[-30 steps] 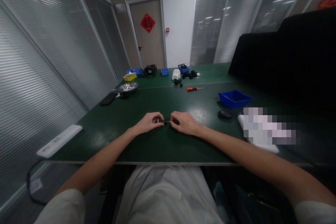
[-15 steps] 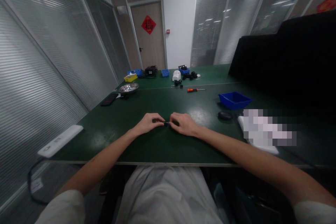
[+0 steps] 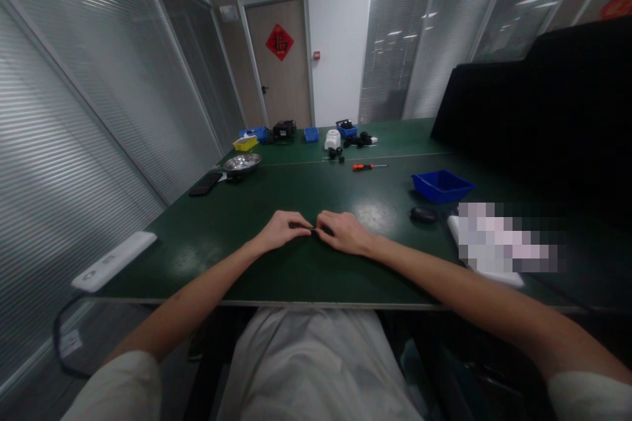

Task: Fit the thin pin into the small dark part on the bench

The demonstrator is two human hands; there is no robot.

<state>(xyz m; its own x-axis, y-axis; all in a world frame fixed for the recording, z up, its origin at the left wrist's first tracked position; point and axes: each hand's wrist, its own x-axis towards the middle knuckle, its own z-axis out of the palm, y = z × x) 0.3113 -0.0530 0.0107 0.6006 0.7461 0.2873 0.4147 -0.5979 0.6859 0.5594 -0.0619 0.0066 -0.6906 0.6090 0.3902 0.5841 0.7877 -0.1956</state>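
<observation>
Over the green tabletop, my left hand and my right hand meet, fingertips almost touching. Between them is a small dark piece, too small to name. The left thumb and fingers pinch it from one side. From the other side, the right fingers are closed at it, and whether they grip the same piece or another small part cannot be made out. Both wrists are low over the table.
A black mouse, a blue tray and a white pad with a blurred-out patch are at right. Farther back lie an orange-handled screwdriver, black parts and a metal bowl. A white power strip is at left.
My hands have come slightly closer together, and less of the small dark piece shows between the fingertips. Objects on the table keep their places; the view has tilted a little.
</observation>
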